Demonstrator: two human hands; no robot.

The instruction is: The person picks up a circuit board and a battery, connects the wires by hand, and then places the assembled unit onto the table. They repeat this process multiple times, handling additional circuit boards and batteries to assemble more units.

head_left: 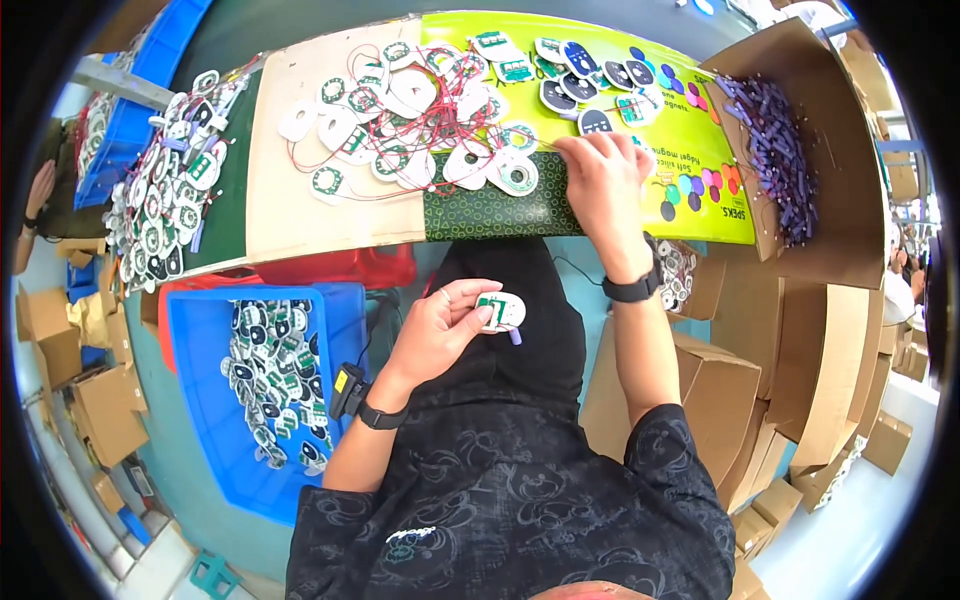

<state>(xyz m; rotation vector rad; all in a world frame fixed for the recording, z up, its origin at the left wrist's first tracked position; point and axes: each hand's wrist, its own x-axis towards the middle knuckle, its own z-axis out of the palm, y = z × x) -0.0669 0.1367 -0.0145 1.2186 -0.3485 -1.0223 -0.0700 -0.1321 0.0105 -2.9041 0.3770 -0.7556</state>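
Observation:
Over my lap, my left hand [440, 330] grips a white rounded circuit module [506, 311] between thumb and fingers. The module carries a green board, and a small purple cylinder [515, 336] hangs at its lower edge. My right hand [605, 185] is above the table, its fingers bent and drawn together at the edge of the yellow-green printed sheet [700, 215]. Whatever the fingertips pinch there is too small to make out. Just left of them lies a heap of white round modules with tangled red wires [450, 115]. Dark-faced modules [595, 122] lie just beyond the fingers.
A cardboard box of purple cylinders [775, 150] stands at the table's right end. More modules [175, 190] are piled at the left end. Below the table, a blue bin [200, 400] holds many modules. Cardboard boxes [720, 400] stand at my right. Another person's hand [42, 190] shows far left.

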